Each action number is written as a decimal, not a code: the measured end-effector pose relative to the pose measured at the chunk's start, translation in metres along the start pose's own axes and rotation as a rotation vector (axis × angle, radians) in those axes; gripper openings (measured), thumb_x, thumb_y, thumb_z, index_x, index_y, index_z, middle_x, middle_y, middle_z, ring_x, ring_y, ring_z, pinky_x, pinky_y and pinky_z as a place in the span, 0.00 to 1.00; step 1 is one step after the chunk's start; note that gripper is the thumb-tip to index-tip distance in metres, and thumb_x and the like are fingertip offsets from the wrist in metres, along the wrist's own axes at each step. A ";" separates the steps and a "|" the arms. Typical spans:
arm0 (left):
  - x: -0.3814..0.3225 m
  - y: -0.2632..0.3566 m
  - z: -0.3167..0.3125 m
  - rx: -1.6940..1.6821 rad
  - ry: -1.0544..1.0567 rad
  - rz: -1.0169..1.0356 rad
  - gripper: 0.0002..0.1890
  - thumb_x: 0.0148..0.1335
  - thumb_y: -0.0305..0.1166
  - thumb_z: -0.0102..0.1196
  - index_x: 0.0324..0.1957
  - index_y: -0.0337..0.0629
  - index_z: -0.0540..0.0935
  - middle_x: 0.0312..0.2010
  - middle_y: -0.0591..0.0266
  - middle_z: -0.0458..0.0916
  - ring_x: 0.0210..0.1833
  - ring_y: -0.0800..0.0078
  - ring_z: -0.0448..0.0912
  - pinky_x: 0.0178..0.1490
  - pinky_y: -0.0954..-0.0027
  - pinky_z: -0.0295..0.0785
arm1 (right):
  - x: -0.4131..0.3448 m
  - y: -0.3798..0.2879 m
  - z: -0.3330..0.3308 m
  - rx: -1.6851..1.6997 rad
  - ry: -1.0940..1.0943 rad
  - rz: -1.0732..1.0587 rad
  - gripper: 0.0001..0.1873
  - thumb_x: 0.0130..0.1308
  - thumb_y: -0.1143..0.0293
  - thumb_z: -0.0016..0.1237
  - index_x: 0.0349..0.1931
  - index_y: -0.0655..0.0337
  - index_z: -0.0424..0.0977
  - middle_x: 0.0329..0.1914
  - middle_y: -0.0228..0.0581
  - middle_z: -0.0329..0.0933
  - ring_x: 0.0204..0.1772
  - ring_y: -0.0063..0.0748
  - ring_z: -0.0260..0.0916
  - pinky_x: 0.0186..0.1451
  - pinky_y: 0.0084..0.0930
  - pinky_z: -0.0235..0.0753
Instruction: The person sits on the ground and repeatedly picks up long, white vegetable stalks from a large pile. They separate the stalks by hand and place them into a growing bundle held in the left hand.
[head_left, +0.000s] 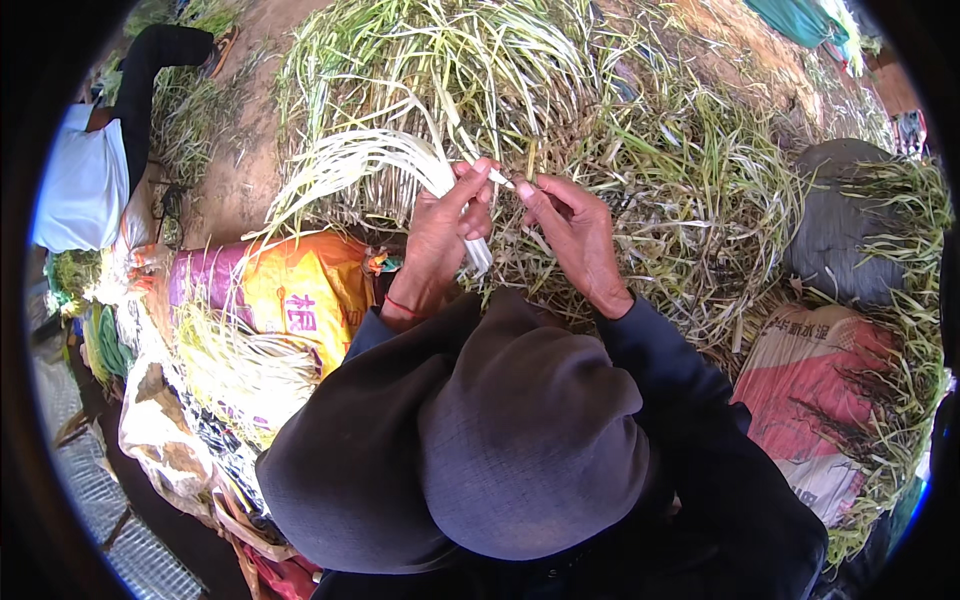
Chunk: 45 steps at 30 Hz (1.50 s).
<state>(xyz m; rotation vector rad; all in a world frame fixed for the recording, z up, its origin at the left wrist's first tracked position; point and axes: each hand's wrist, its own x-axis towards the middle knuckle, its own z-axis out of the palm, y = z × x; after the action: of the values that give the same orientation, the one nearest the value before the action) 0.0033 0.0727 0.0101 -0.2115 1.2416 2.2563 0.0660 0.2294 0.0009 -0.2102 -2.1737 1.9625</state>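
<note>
My left hand grips a bunch of pale stalks that look like blanched garlic chives. Their white ends stick out below my palm, and the long leaves droop to the left. Between the two hands a single stalk stands out from the bunch, its dark end toward my right hand. Thumb and forefinger of that hand pinch at this end; the exact contact is small. Right in front lies a large heap of uncleaned green stalks, with tangled trimmings spread over its right side.
To my left, a pile of pale stalks lies against an orange and purple printed sack. A red and white sack and a dark rounded bundle sit to my right. Another person's leg shows at upper left.
</note>
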 end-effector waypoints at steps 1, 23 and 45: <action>0.000 0.000 -0.001 -0.017 -0.002 0.001 0.11 0.63 0.35 0.62 0.42 0.39 0.78 0.25 0.72 0.73 0.15 0.88 0.57 0.20 0.82 0.54 | -0.001 0.002 0.001 -0.067 0.047 -0.090 0.11 0.64 0.68 0.58 0.38 0.69 0.76 0.28 0.34 0.75 0.29 0.21 0.70 0.30 0.21 0.68; 0.019 0.027 -0.018 -0.104 0.060 0.178 0.09 0.66 0.36 0.59 0.41 0.43 0.77 0.36 0.72 0.78 0.18 0.89 0.57 0.23 0.82 0.54 | -0.023 0.018 -0.080 -0.510 0.137 -0.275 0.08 0.61 0.76 0.57 0.38 0.71 0.77 0.46 0.44 0.76 0.49 0.40 0.74 0.52 0.31 0.73; 0.016 0.086 -0.067 -0.260 -0.054 0.336 0.11 0.70 0.40 0.52 0.45 0.44 0.75 0.36 0.73 0.76 0.18 0.89 0.54 0.21 0.83 0.53 | -0.033 0.109 -0.272 -1.130 0.328 -0.071 0.08 0.65 0.70 0.52 0.38 0.66 0.77 0.41 0.46 0.76 0.41 0.55 0.74 0.42 0.40 0.73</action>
<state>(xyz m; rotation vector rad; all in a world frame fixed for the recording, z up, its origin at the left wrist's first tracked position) -0.0647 -0.0120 0.0294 -0.0375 1.0130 2.6943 0.1608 0.4951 -0.0839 -0.5418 -2.6881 0.4115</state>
